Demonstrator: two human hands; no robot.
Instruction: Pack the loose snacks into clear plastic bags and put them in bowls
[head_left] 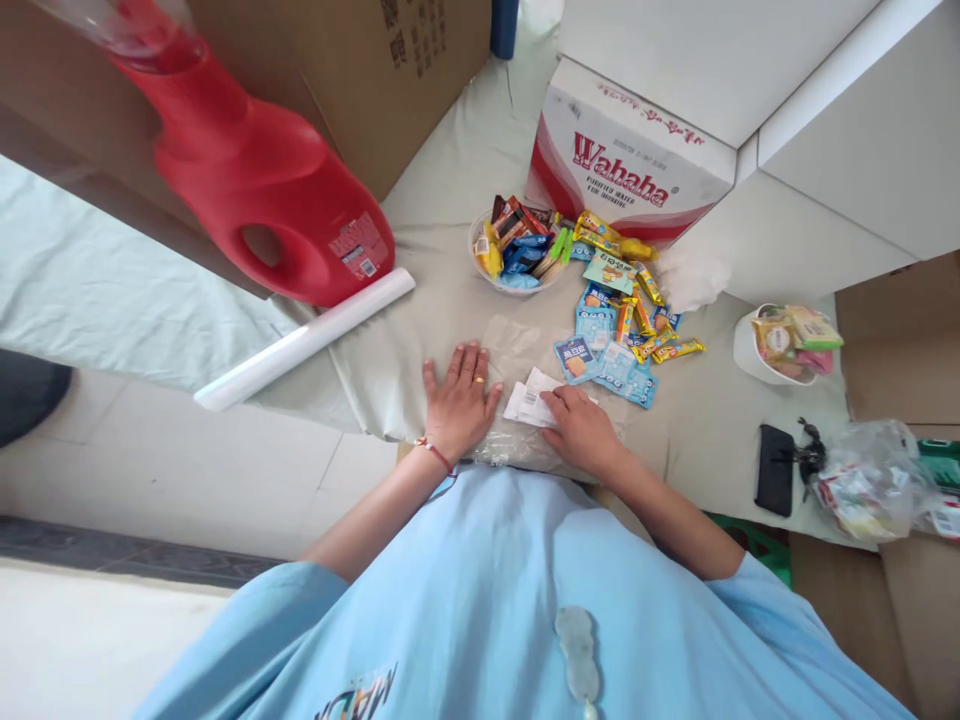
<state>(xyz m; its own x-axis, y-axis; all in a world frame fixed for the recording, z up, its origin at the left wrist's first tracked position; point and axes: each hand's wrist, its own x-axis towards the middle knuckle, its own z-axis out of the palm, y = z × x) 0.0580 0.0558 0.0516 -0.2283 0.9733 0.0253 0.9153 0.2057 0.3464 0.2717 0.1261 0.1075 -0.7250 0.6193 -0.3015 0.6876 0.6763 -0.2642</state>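
My left hand (459,402) lies flat with fingers spread on a clear plastic bag (517,350) at the near edge of the cloth-covered table (420,330). It wears a ring and a red wrist cord. My right hand (581,428) rests on the same bag, its fingers curled down on a small white paper slip (529,400). Just beyond lies a spread of blue and yellow snack packets (619,335). A clear bowl (510,250) full of more packets stands behind them.
A red jug (262,190) and a white roll (300,340) lie at the left. A Wahaha carton (626,165) stands behind the snacks. At right are a white cup of packets (780,345), a black phone (775,482) and a filled plastic bag (870,480).
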